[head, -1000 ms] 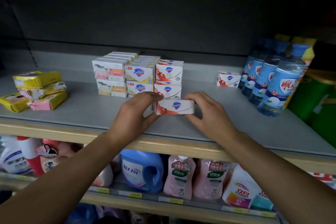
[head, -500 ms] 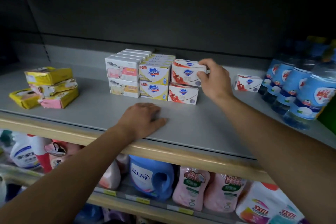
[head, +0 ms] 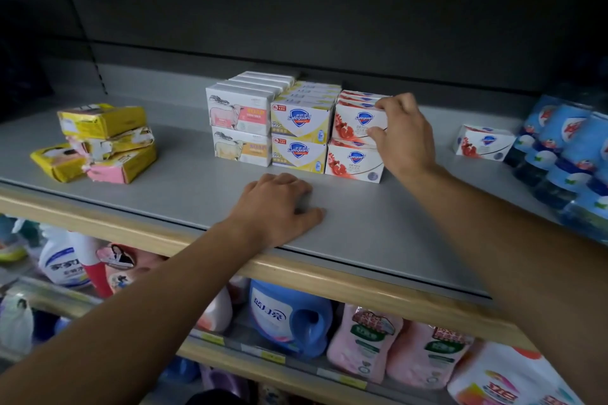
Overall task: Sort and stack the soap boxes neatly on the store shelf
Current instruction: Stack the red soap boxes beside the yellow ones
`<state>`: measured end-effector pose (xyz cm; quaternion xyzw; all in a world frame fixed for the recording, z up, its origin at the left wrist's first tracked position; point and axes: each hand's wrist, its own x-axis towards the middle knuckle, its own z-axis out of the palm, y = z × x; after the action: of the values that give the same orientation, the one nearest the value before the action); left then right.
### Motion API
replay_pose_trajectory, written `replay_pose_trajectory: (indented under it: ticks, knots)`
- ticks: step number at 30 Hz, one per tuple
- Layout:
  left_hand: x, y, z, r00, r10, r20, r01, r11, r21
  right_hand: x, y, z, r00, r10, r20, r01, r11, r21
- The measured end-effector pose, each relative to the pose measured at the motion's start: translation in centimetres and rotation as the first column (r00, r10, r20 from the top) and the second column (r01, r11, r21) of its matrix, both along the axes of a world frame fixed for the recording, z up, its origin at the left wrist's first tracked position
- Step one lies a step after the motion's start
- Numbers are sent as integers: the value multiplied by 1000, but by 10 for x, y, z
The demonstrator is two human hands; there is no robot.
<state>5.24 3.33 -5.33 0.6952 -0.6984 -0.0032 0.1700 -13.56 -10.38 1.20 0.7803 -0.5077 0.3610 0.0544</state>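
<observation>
On the grey shelf (head: 184, 181) stand three neat columns of soap boxes: white cow-print boxes (head: 238, 115) on the left, yellow Safeguard boxes (head: 299, 118) in the middle, red-and-white Safeguard boxes (head: 355, 159) on the right. My right hand (head: 403, 135) grips the right end of the top front red-and-white box (head: 357, 122), thumb at its front and fingers over its top. My left hand (head: 279, 207) rests palm down on the shelf in front of the stacks, holding nothing. One more red-and-white box (head: 482, 143) stands alone further right.
A loose pile of yellow and pink wrapped soap bars (head: 98, 141) lies at the left of the shelf. Blue-capped bottles (head: 566, 154) crowd the right end. A wooden lip (head: 329, 276) edges the shelf front; detergent bottles (head: 289, 316) fill the shelf below.
A second ago both hands held a red-and-white box in front of the stacks. It now sits in the red column, my right hand is at that column's top box, and my left hand lies on the shelf.
</observation>
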Motion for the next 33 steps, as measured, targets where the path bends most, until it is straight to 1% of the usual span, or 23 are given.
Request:
replay_pose_trajectory:
  ticks: [6, 10, 12, 14, 17, 20, 23, 25, 29, 33]
  knots:
    - [-1, 1, 2, 1000, 8, -14, -7, 1000, 8, 0, -3, 3, 997, 18, -72, -15, 999, 38]
    - [-4, 1, 7, 1000, 5, -23, -5, 1000, 18, -21, 8, -1, 998, 54, -31, -52, 997, 58]
    - [-10, 1, 13, 996, -7, -84, 5, 1000, -19, -42, 16, -7, 999, 49, 4, -49, 996, 74]
    - [-26, -3, 20, 983, -60, -173, 43, 994, -100, -70, 23, -15, 999, 36, -1, -36, 991, 131]
    - [-65, -15, 33, 947, -161, -277, 112, 976, -186, -120, 33, -28, 995, -11, -96, 34, 968, 247]
    - [-109, -33, 42, 891, -239, -387, 160, 961, -225, -169, 43, -39, 979, -44, -201, 116, 926, 360]
    - [-145, -57, 48, 854, -272, -444, 178, 954, -243, -208, 48, -47, 964, -59, -260, 173, 880, 442]
    - [-165, -77, 50, 848, -272, -455, 184, 956, -228, -221, 50, -53, 969, -53, -243, 166, 866, 472]
    - [-198, -129, 51, 861, -249, -444, 176, 964, -200, -222, 46, -62, 972, -50, -229, 147, 889, 433]
    - [-226, -186, 45, 896, -236, -376, 179, 967, -179, -223, 41, -64, 974, -56, -222, 146, 899, 414]
